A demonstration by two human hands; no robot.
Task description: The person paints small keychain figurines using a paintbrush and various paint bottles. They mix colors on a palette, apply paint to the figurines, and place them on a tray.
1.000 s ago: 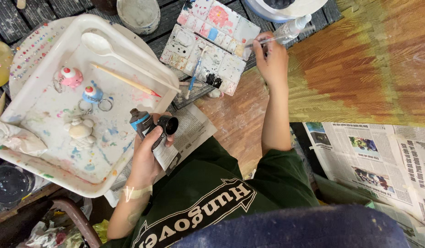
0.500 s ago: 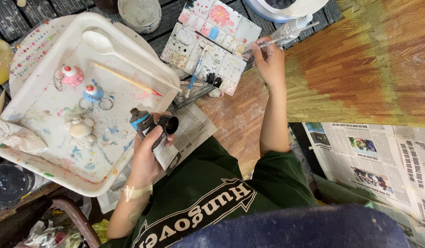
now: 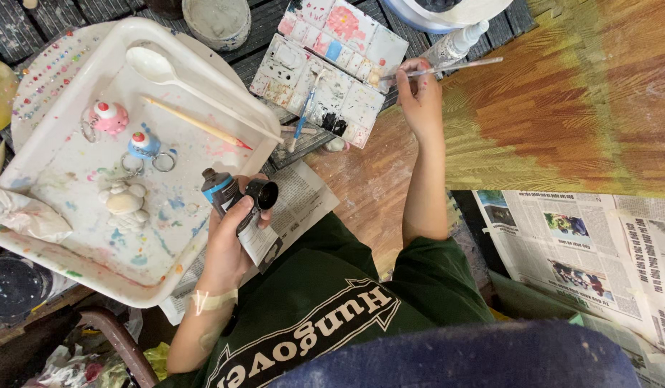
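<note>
The left hand (image 3: 228, 241) is closing its grip around a black paint tube (image 3: 240, 205) with a blue band and a round black cap, holding it just over the near edge of the white tray (image 3: 74, 237) and a sheet of newspaper (image 3: 296, 208). The right hand (image 3: 418, 97) is pinching a thin paintbrush (image 3: 447, 68), its tip lying at the edge of the paint-stained palette box (image 3: 325, 68). On the tray are lying a white spoon (image 3: 156, 68), a wooden brush (image 3: 196, 122) and small painted figurines (image 3: 109, 118).

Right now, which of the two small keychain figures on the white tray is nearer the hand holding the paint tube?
The blue figure; the pink figure lies farther up the white tray, away from the left hand.
</note>
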